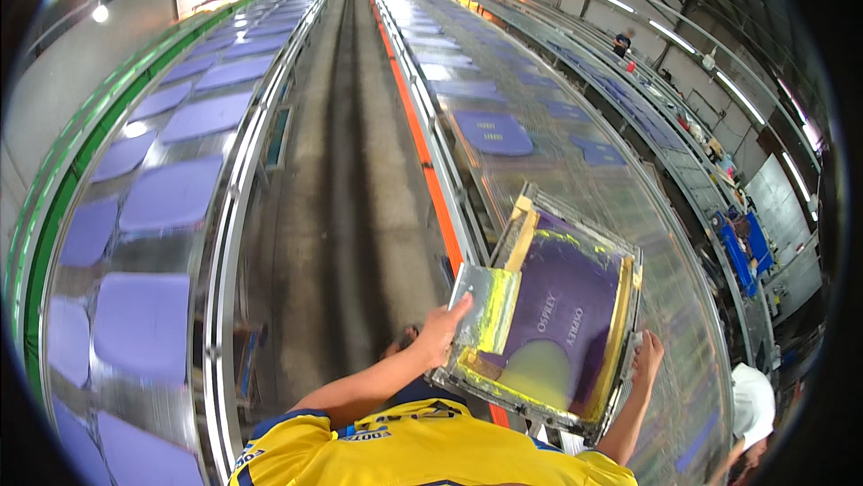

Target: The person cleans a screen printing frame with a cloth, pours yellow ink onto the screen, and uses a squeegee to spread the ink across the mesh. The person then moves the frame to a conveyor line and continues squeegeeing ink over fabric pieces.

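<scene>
A screen-printing frame (627,302) tilts in front of me over the right-hand table, its purple mesh (562,275) smeared with yellow ink along the edges and pale lettering in the middle. My left hand (440,333) is closed on a wide grey squeegee (485,306) coated with yellow ink, thumb on top. The squeegee lies against the frame's left side; whether those fingers also grip the frame is hidden. At the frame's right edge, my right hand (645,358) is closed around the rim. Beyond the frame, a purple fabric piece (493,133) with small yellow print lies on the table.
Long tables run away on both sides of a concrete aisle (346,216). Purple panels (144,324) cover the left table (135,396). An orange rail (430,171) edges the right table. A person in a white head covering (753,405) is close by at the lower right.
</scene>
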The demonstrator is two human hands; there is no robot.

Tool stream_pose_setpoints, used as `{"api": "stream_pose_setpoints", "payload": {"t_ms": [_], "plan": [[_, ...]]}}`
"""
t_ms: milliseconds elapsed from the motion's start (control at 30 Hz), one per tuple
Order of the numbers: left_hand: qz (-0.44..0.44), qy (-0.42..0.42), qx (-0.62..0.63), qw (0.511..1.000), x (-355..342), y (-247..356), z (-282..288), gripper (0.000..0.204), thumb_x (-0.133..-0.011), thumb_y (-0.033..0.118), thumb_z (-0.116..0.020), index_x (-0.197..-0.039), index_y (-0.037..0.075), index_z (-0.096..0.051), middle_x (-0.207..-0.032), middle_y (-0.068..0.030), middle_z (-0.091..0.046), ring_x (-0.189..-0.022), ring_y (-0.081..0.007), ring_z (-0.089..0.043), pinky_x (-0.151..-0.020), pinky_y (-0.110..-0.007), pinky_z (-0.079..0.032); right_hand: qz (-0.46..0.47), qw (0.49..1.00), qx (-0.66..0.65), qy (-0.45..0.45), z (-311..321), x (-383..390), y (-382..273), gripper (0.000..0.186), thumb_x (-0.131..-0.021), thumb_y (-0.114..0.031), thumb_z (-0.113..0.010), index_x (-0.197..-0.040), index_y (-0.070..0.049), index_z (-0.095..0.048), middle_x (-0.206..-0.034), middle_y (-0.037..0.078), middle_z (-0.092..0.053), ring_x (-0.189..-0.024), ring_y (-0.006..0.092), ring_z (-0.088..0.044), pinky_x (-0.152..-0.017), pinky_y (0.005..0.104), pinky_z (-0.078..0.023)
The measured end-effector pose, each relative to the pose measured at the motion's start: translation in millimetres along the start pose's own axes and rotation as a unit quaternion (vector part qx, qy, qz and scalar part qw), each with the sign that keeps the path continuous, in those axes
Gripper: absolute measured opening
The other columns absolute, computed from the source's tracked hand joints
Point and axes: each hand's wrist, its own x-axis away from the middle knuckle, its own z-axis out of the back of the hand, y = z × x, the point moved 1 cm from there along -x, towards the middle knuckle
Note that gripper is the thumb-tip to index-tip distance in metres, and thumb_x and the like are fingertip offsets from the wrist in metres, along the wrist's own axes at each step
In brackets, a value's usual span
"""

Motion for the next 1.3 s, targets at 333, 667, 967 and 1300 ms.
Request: {"api": "stream_pose_setpoints", "payload": {"t_ms": [333, 667, 967, 1300], "plan": [[0.101, -0.012, -0.179, 0.978, -212, 118, 0, 0.103, -0.081, 0.067, -0.067, -0.142, -0.010, -0.039, -0.151, -0.0232, -0.036, -0.141, -0.0289, -0.029, -0.112, -0.055, -0.024, -0.019, 0.998, -0.050, 0.036, -117, -87, -35, 0.044, -0.096, -0.030, -0.062, -0.134, -0.007, -0.057, -0.066, -0.003, -0.048, -0.050, 0.0048, -0.036, -0.042, 0.0235, -0.027], [0.156, -0.137, -0.307, 0.929, -437, 205, -51, 0.111, -0.078, 0.072, -0.066, -0.150, -0.004, -0.030, -0.159, -0.0296, -0.015, -0.149, -0.0423, -0.007, -0.113, -0.065, -0.006, -0.077, 0.966, -0.096, 0.229, -202, -103, -57, 0.034, -0.096, -0.029, -0.063, -0.123, -0.009, -0.062, -0.066, -0.004, -0.049, -0.049, 0.0030, -0.036, -0.042, 0.0226, -0.024], [0.192, -0.094, -0.347, 0.913, -606, 259, -23, 0.091, -0.088, 0.064, -0.060, -0.146, -0.002, -0.039, -0.156, -0.0204, -0.031, -0.148, -0.0341, -0.017, -0.119, -0.052, -0.010, -0.114, 0.930, -0.109, 0.333, -364, -107, -56, 0.027, -0.095, -0.026, -0.064, -0.117, -0.010, -0.061, -0.065, -0.004, -0.048, -0.048, 0.0038, -0.038, -0.039, 0.0217, -0.026], [0.113, -0.107, -0.294, 0.943, -623, 310, -34, 0.065, -0.095, 0.047, -0.063, -0.131, -0.006, -0.054, -0.129, -0.0099, -0.059, -0.122, -0.0163, -0.052, -0.106, -0.033, -0.036, -0.173, 0.911, -0.140, 0.348, -409, -86, -115, 0.027, -0.094, -0.020, -0.065, -0.118, -0.007, -0.061, -0.063, -0.005, -0.045, -0.052, 0.0027, -0.035, -0.043, 0.0238, -0.026]]}}
